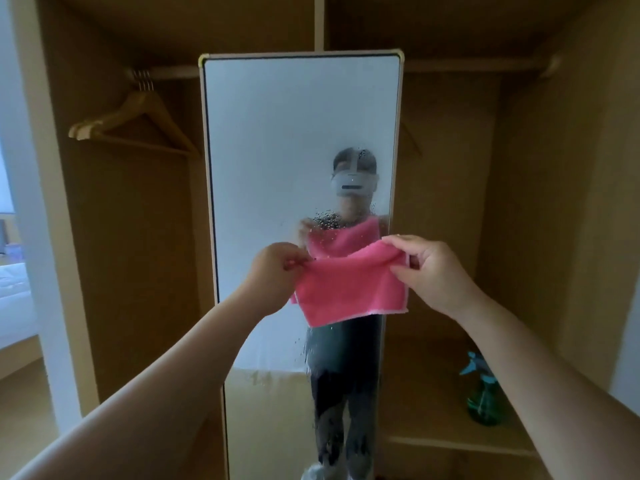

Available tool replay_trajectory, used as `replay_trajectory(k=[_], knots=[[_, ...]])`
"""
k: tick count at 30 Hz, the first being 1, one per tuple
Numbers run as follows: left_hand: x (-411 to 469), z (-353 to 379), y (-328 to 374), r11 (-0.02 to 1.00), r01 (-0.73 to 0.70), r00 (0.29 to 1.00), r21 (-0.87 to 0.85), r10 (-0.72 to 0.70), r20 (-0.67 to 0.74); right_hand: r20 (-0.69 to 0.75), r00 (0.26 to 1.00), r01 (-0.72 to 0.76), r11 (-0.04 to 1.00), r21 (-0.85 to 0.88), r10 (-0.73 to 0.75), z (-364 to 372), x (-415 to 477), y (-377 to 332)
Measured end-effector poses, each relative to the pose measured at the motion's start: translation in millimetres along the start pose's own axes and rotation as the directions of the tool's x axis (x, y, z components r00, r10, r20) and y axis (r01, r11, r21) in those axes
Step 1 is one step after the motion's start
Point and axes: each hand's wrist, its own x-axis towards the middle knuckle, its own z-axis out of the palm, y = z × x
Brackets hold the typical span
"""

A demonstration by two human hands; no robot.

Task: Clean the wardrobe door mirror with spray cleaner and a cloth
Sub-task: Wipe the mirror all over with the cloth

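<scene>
Nearest, both hands are holding the cloth (349, 289) up in front of the mirror (298, 140). The left hand (273, 268) is pinching the cloth's top left corner w/ thumb & fingertips; the right hand (429, 268) is gripping the top right edge the same way. The pink cloth is hanging slack between them, apparently not touching the glass yet.

Risks, as a guess: spray drops are sitting on the glass around mid-height & running down the lower part, so delay may be letting them dribble to the bottom edge or dry into streaks. Wiping w/ the cloth loose like this could smear rather than lift; bunching or folding it first looks safer. The mirror seems to stand on a narrow panel, so hard pushing might swing it.

Further right, low, the spray bottle (483, 396) is standing on the wardrobe shelf (433, 403), well apart from the hands; green, see-through, fill level unclear. Far left, hangers (135, 123) are hanging on the rail; that compartment looks otherwise bare.
</scene>
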Motion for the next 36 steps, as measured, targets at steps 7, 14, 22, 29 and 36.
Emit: replay_trajectory(k=[7, 14, 22, 29, 36], knots=[[26, -10, 18, 0.998, -0.06, 0.984, 0.007, 0.06, -0.167, -0.189, 0.966, 0.117, 0.948, -0.297, -0.178, -14, 22, -4], [51, -13, 27, 0.979, -0.122, 0.981, 0.164, 0.144, -0.129, -0.33, 0.913, 0.039, 0.857, -0.513, -0.24, -20, 63, -11], [95, -31, 20, 0.954, -0.264, 0.949, 0.138, 0.283, -0.14, -0.498, 0.857, -0.046, 0.941, -0.334, -0.135, 5, 122, -25], [129, -37, 1, 0.909, -0.395, 0.916, 0.134, 0.4, -0.013, -0.55, 0.807, -0.084, 0.881, -0.465, -0.214, 32, 161, -40], [164, -53, -13, 0.875, -0.468, 0.866, 0.122, 0.482, -0.134, -0.549, 0.752, -0.131, 0.733, -0.667, -0.365, 35, 201, -49]])
